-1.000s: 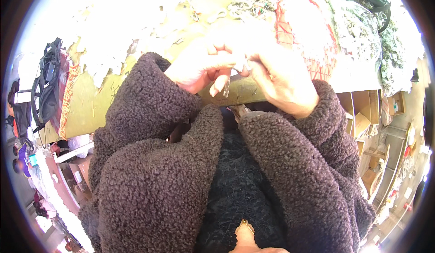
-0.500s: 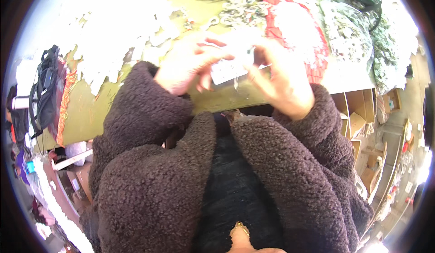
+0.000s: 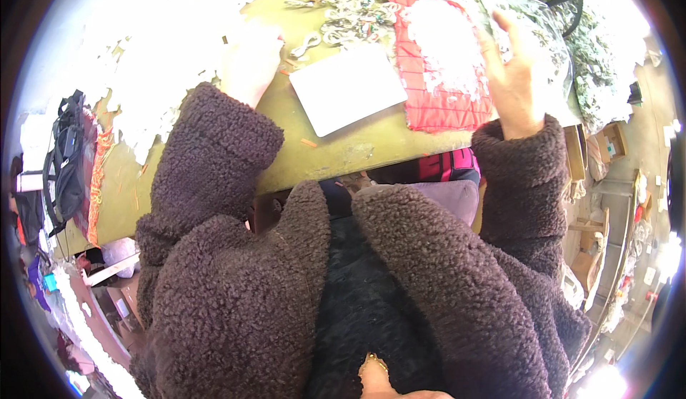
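Observation:
A flat white rectangular pad or box (image 3: 348, 90) lies tilted on the olive table (image 3: 307, 163) between my hands, touched by neither. My left hand (image 3: 250, 60) is at the table's left part, beside a heap of white pieces (image 3: 171, 63); glare washes out its fingers. My right hand (image 3: 518, 81) is raised with thumb and fingers apart, holding nothing visible. It is between a red cloth (image 3: 421, 106) strewn with small white pieces (image 3: 450, 42) and a clear plastic bag (image 3: 557, 49) of pale pieces. Several small coiled cords (image 3: 357, 17) are piled beyond the pad.
Greenish small pieces (image 3: 597, 77) fill another bag at the far right. A dark backpack (image 3: 68, 142) and orange cords (image 3: 98, 177) hang at the left table end. Cardboard boxes (image 3: 607, 142) stand below on the right. A purple-grey seat (image 3: 457, 195) shows under the front edge.
My hands have parted from around a small white item above the table. The left went left, the right went right to the red cloth's far side. The white pad now shows fully.

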The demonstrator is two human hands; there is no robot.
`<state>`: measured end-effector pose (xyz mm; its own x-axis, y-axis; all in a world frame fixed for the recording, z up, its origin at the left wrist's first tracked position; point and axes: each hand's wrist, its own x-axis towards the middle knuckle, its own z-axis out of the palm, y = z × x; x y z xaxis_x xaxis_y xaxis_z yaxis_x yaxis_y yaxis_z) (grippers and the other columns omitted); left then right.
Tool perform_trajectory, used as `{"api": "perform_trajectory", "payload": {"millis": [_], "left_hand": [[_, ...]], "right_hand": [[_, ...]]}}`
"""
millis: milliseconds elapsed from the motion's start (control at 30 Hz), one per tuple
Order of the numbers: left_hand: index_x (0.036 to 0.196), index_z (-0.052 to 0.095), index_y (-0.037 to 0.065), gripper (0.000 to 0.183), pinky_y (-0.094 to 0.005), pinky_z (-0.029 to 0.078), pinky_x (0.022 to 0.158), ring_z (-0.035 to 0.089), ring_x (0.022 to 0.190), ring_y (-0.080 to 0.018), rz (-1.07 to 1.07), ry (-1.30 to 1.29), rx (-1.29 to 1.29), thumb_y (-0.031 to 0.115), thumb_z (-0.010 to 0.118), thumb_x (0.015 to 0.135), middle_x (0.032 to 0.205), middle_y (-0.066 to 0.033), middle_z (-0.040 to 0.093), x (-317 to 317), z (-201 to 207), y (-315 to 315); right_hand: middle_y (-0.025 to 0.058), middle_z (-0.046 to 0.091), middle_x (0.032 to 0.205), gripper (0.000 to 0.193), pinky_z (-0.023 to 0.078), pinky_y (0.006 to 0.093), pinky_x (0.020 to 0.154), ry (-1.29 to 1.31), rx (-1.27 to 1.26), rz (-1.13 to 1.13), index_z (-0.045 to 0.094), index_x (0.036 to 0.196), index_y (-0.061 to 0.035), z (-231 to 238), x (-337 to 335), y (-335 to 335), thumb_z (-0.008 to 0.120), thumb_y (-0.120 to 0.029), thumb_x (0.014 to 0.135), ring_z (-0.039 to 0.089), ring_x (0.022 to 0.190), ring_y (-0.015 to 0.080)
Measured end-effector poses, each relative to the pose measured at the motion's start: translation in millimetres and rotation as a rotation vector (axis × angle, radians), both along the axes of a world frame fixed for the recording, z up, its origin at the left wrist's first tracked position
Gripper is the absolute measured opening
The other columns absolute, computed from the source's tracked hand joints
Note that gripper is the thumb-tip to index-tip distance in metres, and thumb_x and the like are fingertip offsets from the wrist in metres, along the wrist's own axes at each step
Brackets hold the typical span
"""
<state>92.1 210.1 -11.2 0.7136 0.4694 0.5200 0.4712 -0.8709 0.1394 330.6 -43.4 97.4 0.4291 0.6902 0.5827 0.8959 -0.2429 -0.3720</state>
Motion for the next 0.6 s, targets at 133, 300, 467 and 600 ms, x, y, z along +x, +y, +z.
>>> {"api": "perform_trajectory", "payload": {"millis": [133,300,467,600], "left_hand": [[0.095,0.065,0.006,0.019,-0.0337,0.047,0.070,0.058,0.077,-0.0213,-0.044,-0.151,-0.324,0.019,0.053,0.088,0.084,-0.0087,0.061,-1,8,-13],[0.108,0.062,0.007,0.026,-0.0211,0.041,0.053,0.051,0.058,-0.0062,-0.269,-0.338,-1.147,0.028,0.055,0.093,0.074,0.0009,0.059,-9,32,-40],[0.100,0.064,0.007,0.024,-0.0227,0.039,0.053,0.047,0.052,-0.0053,-0.315,-0.282,-1.171,0.027,0.053,0.093,0.056,0.0015,0.053,-9,47,-64],[0.097,0.063,0.008,0.025,-0.0209,0.038,0.049,0.048,0.048,-0.0054,-0.277,-0.222,-1.207,0.030,0.053,0.094,0.052,0.0024,0.052,-10,52,-68]], "right_hand": [[0.0146,0.064,0.104,0.033,0.045,0.0321,0.086,-0.058,-0.014,0.319,0.058,0.117,-0.0035,-7,-53,27,0.063,-0.009,0.085,0.061,0.096,0.0259],[0.0114,0.063,0.096,0.037,0.047,0.0349,0.080,-0.235,0.014,0.522,0.060,0.116,-0.0066,-16,-97,56,0.066,-0.006,0.080,0.059,0.085,0.0253],[0.0106,0.062,0.101,0.029,0.046,0.0383,0.084,-0.419,0.039,0.546,0.062,0.105,-0.0061,-28,-100,79,0.065,-0.016,0.078,0.058,0.098,0.0256],[0.0100,0.062,0.103,0.034,0.045,0.0385,0.085,-0.392,-0.002,0.521,0.062,0.109,-0.0078,-34,-96,76,0.067,-0.018,0.077,0.059,0.098,0.0256]]}}
